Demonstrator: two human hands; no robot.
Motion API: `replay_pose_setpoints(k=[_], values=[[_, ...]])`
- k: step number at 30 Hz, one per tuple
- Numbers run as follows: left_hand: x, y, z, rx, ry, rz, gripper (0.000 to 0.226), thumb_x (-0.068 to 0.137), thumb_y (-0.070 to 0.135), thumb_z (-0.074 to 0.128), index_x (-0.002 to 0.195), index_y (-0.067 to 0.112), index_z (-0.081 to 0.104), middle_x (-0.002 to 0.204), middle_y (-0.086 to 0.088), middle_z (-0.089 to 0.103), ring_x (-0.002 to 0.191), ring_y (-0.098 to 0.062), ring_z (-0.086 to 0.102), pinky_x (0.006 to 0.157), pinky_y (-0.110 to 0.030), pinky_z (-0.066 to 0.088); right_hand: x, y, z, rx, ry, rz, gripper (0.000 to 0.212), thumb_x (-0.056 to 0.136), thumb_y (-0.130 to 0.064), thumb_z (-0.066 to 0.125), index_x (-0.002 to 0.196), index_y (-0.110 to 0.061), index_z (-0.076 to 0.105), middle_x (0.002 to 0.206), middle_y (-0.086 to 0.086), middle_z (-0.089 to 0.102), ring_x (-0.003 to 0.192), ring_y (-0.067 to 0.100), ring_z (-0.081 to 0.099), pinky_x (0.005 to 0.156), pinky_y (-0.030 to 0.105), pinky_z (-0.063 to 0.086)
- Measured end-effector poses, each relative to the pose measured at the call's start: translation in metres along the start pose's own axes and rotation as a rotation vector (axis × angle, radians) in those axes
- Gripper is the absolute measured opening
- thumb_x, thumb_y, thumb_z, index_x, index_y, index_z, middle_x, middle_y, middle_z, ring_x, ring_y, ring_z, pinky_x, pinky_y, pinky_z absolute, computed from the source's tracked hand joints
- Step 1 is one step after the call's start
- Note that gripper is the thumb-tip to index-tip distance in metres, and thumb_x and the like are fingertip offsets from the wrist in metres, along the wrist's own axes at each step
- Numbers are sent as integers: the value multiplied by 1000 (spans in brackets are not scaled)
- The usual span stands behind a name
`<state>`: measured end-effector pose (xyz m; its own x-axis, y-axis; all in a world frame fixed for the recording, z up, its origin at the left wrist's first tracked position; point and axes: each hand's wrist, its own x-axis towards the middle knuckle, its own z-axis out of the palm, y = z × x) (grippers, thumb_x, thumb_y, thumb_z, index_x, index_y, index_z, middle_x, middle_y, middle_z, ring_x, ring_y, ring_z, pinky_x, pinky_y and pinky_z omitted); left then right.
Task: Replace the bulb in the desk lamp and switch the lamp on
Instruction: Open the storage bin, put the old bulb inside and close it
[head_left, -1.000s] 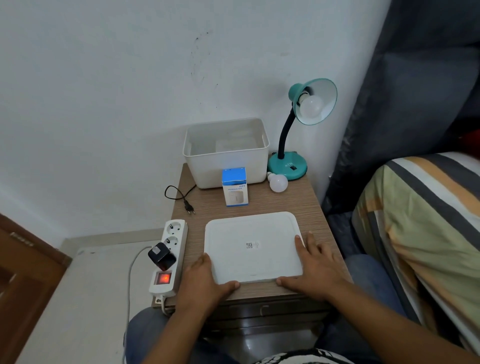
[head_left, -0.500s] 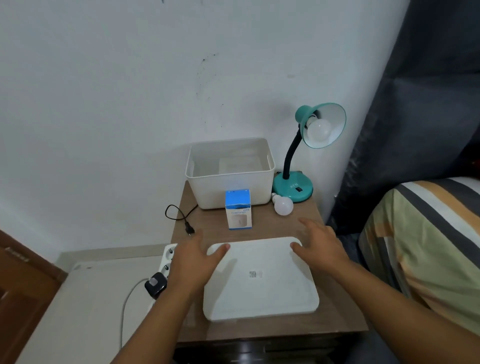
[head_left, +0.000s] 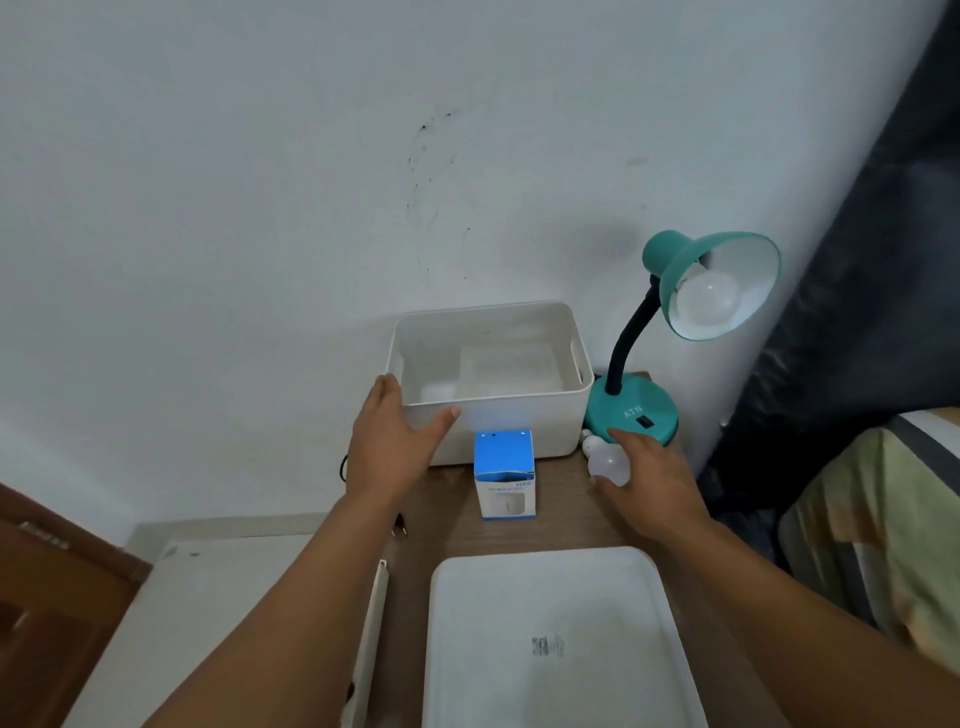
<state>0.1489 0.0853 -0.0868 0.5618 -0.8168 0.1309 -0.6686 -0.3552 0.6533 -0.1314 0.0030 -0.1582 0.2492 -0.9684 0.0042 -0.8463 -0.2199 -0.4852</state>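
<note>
So here's what worries us, biggest stuff first. The bedside table (head_left: 566, 525) is small and crowded. The white lid (head_left: 558, 639) hogs the front edge, and the white storage bin (head_left: 498, 384) sits against the back edge by the wall. Our left hand (head_left: 389, 441) is spread open against the bin's front-left corner, gripping nothing, so a careless shove could slide the bin into the teal desk lamp (head_left: 675, 332) at the back-right corner. The lamp has a bulb (head_left: 709, 304) in its shade, and the gooseneck looks easy to tip if we twist that bulb one-handed. The blue bulb box (head_left: 505, 475) stands in the middle, just in front of the bin, easy to knock over. The loose bulb (head_left: 605, 460) lies beside the lamp base, near the right edge. Our right hand (head_left: 649, 483) is curled around it, fingers half closed. We honestly can't tell if it's a proper grip yet, and a round bulb could roll off the right edge if we fumble.
</note>
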Motion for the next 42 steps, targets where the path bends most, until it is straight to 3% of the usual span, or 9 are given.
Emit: replay_pose_setpoints(k=[4,8,12,18,22,26,30,38,42], values=[[13,-6,7,-39,75,-19,91,87,58,67,155,9,31,163,-6,31,149,-22,28,119,-37,30,14,4,9,122,-30,32,54,81,-43,74,129,-28,55,122,1,62,104,14,53,89,29,41],[19,-11,5,-74,94,-33,85,81,58,74,147,11,47,153,-6,46,139,-24,43,111,-45,43,14,3,7,220,-68,54,55,82,-37,75,132,-25,55,126,2,60,111,17,54,96,34,44],[26,-13,0,-59,68,-1,78,76,57,78,135,10,59,138,-7,59,125,-27,55,101,-46,50,-3,2,-11,248,-36,60,57,80,-43,75,131,-30,53,128,-2,57,112,16,55,96,39,49],[32,-14,-3,-79,64,-15,83,71,56,83,137,12,59,138,-5,60,125,-25,56,104,-44,49,-27,-10,-67,296,70,-104,55,71,-56,71,122,-46,53,113,-21,54,94,0,56,72,14,43],[35,-15,-5,-103,42,-36,88,68,58,84,139,13,59,135,-6,61,123,-24,57,102,-44,50,-13,-36,-97,322,151,-194,50,71,-60,69,118,-50,54,108,-27,57,96,1,59,76,21,49],[35,-15,-9,-110,25,-74,92,63,61,85,139,18,59,111,-1,67,105,-21,63,83,-34,54,17,-60,-97,326,177,-221,55,74,-56,72,124,-38,58,112,-17,62,92,3,59,77,21,51],[35,-14,-10,-114,62,-31,80,60,59,88,126,19,68,80,25,49,76,-3,52,58,-15,36,51,-79,-85,317,166,-213,51,76,-50,74,123,-36,59,110,-12,62,85,1,58,69,15,44],[36,-16,-11,-132,64,-33,79,56,57,90,123,21,71,92,15,66,73,11,51,58,-10,36,94,-100,-53,-31,137,-137,51,75,-63,61,120,-39,57,103,-8,68,107,21,57,92,43,31],[36,-18,-10,-136,63,-63,90,55,57,91,131,16,66,115,-1,73,93,-11,65,75,-20,49,105,-101,-44,-130,106,-101,54,69,-65,63,117,-40,57,100,-4,67,118,24,48,111,55,16]])
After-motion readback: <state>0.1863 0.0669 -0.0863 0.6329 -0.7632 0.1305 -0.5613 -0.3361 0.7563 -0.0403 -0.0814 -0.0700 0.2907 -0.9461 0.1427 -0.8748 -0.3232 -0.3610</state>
